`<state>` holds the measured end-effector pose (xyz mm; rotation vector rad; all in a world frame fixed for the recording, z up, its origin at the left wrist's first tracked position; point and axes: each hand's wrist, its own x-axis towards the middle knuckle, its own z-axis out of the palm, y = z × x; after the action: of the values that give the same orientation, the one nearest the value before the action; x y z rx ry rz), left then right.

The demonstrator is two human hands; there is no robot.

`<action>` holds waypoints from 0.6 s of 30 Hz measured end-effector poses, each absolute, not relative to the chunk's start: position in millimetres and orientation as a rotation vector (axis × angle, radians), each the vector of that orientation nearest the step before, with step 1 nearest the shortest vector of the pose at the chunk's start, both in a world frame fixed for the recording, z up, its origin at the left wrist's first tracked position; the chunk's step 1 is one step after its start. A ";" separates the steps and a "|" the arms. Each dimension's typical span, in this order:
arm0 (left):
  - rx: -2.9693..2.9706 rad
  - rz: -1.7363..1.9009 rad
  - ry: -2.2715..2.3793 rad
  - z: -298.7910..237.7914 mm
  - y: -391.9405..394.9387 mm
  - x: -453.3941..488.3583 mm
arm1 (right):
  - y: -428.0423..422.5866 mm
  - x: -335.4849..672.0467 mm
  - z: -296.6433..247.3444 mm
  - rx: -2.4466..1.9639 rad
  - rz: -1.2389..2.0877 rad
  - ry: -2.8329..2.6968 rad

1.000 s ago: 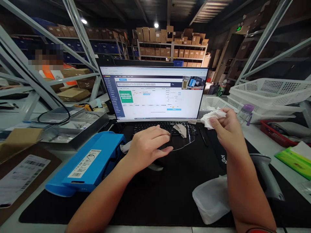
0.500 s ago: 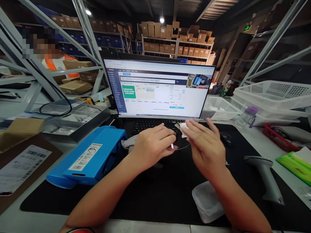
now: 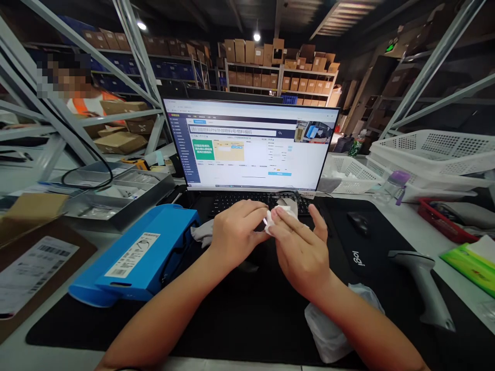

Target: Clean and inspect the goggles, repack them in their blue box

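Near the middle of the black desk mat [image 3: 247, 330], my left hand [image 3: 236, 232] is closed, fingers curled on a small thing with a bright, shiny edge. What it is stays mostly hidden. My right hand [image 3: 303, 252] presses a crumpled white tissue [image 3: 279, 218] against it, fingers together and thumb raised. A dark curved strip shows just beyond the tissue, in front of the keyboard [image 3: 224, 204]. Left of my hands lies a blue carton [image 3: 154, 247] with a white label. A grey cloth [image 3: 203, 233] sits between carton and left hand. Beneath my right forearm is a translucent plastic bag [image 3: 328, 332].
A monitor [image 3: 247, 149] stands behind the keyboard. On the right are a mouse [image 3: 359, 223], a barcode scanner [image 3: 421, 283], white baskets [image 3: 429, 149] and a red tray [image 3: 441, 221]. A brown box [image 3: 42, 252] is at left. Beyond the frame, a person [image 3: 88, 103] stands among cartons.
My right hand has moved left and closer to my left hand, bringing the tissue against the held thing. The thin line that showed between the hands is no longer visible.
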<state>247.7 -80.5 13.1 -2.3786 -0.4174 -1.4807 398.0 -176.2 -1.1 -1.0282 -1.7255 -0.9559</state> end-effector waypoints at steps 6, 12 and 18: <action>-2.287 -1.582 -0.586 12.8 -75.8 242.0 | -181.7 395.7 5.0 -0.883 -0.893 -1.926; -2.272 -1.667 -0.539 20.1 -78.8 236.8 | -196.6 440.3 31.8 -0.986 -0.284 -1.657; -2.203 -1.723 -0.473 16.7 -86.0 243.5 | -170.6 462.4 33.0 -1.045 0.808 -1.032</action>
<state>243.5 -86.0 16.7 -2.2030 -0.4730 -1.7233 462.4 -170.6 33.0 -1.0452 -1.0317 0.8077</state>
